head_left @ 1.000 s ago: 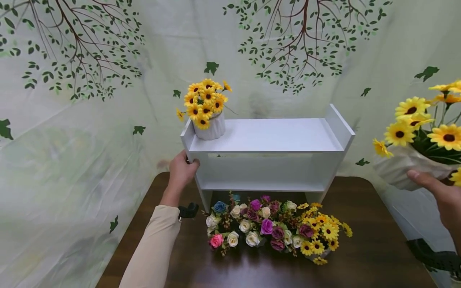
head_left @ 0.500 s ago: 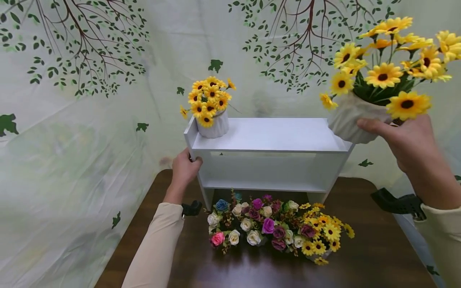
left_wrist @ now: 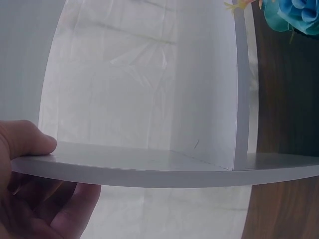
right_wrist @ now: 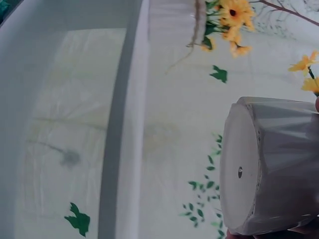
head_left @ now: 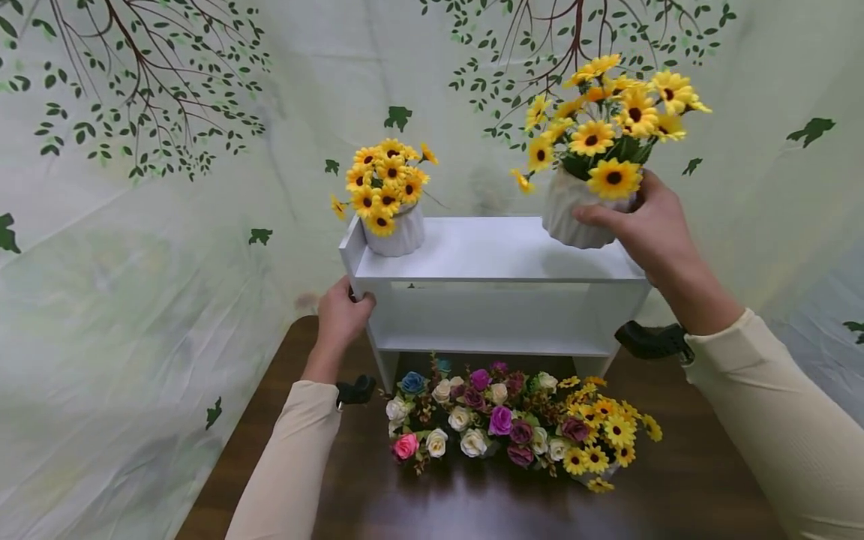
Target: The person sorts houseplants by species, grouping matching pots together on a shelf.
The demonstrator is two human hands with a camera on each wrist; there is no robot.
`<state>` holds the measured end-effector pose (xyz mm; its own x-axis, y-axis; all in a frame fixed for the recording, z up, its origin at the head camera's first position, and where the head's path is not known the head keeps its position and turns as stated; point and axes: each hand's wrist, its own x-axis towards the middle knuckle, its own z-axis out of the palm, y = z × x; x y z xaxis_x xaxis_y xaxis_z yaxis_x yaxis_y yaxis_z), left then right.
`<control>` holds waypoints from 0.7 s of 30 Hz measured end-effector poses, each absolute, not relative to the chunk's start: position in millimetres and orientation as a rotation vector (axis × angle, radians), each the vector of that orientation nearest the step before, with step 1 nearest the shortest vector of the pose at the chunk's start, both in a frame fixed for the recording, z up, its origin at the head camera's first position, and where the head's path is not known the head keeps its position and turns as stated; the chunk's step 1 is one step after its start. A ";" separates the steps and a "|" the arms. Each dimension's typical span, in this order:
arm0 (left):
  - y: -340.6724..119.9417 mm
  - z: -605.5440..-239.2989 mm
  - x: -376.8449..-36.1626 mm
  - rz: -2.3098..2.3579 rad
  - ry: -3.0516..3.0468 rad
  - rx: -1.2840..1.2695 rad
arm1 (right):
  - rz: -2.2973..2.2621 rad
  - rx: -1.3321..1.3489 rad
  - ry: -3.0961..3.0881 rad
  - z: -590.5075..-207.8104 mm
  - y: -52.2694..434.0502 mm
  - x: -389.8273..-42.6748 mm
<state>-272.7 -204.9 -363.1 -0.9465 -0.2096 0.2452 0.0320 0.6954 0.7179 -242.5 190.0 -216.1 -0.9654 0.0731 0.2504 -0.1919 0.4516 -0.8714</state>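
Note:
A white two-tier shelf (head_left: 499,259) stands on a dark wooden table (head_left: 682,480). My left hand (head_left: 342,315) grips the shelf's left side panel (left_wrist: 149,167), thumb on one face and fingers on the other. My right hand (head_left: 644,221) holds a white ribbed pot of yellow sunflowers (head_left: 574,214) just above the right end of the top board; the right wrist view shows the pot's flat base (right_wrist: 239,172) in the air. A second white pot of sunflowers (head_left: 394,229) stands on the top board's left end.
Loose bunches of roses (head_left: 472,420) and small sunflowers (head_left: 604,442) lie on the table before the shelf. A pale backdrop printed with tree branches (head_left: 155,90) hangs close behind and on both sides. The table's front strip is bare.
My right hand has carried the sunflower pot from the far right, up and leftward, to just over the right end of the top board. The left hand stays on the shelf's side.

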 end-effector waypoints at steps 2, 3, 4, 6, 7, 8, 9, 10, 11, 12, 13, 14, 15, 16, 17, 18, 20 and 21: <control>-205.4 -362.7 -273.7 -1.106 -2.601 0.139 | 1.527 0.098 -2.479 -217.8 181.0 -248.3; -205.3 -362.5 -273.9 -1.108 -2.604 0.139 | 1.527 0.099 -2.493 -218.6 176.7 -250.9; -205.3 -362.4 -274.2 -1.109 -2.606 0.138 | 1.520 0.102 -2.508 -219.2 172.4 -253.3; -205.5 -362.2 -274.2 -1.112 -2.607 0.132 | 1.510 0.115 -2.527 -220.3 164.1 -257.6; -206.0 -362.2 -273.9 -1.112 -2.606 0.132 | 1.508 0.120 -2.536 -220.9 159.7 -259.9; -206.3 -362.2 -273.5 -1.114 -2.605 0.136 | 1.507 0.124 -2.544 -221.5 155.3 -261.8; -206.7 -362.2 -273.1 -1.108 -2.604 0.139 | 1.510 0.129 -2.549 -222.2 150.8 -263.9; -207.2 -362.1 -272.5 -1.106 -2.604 0.142 | 1.514 0.130 -2.553 -223.2 146.4 -265.9; -207.5 -361.9 -271.8 -1.103 -2.605 0.143 | 1.519 0.131 -2.556 -224.1 142.2 -268.0; -207.9 -361.8 -271.3 -1.093 -2.605 0.140 | 1.526 0.130 -2.557 -225.0 138.2 -270.1; -207.8 -361.5 -270.8 -1.089 -2.608 0.142 | 1.530 0.129 -2.558 -225.9 134.4 -272.1; -207.6 -361.2 -270.4 -1.088 -2.608 0.140 | 1.537 0.127 -2.556 -226.5 131.1 -273.9; -207.4 -361.0 -270.3 -1.085 -2.608 0.135 | 1.537 0.124 -2.553 -227.3 128.3 -276.1; -207.1 -360.7 -270.3 -1.085 -2.610 0.129 | 1.538 0.122 -2.549 -227.8 125.9 -278.0; -206.8 -360.6 -270.4 -1.085 -2.610 0.125 | 1.537 0.124 -2.544 -228.2 123.7 -279.5; -206.4 -360.5 -270.7 -1.088 -2.610 0.121 | 1.539 0.126 -2.539 -228.5 121.9 -281.0; -205.9 -360.4 -271.2 -1.101 -2.609 0.122 | 1.538 0.126 -2.533 -229.1 118.7 -283.3; -205.7 -360.5 -271.4 -1.104 -2.611 0.121 | 1.541 0.128 -2.531 -229.4 117.4 -284.2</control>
<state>-271.4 -205.7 -360.5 -0.9505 -0.1935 0.2432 0.0396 0.7007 0.7123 -284.2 117.4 -229.4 -0.9809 0.0179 0.1936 -0.1638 0.4604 -0.8725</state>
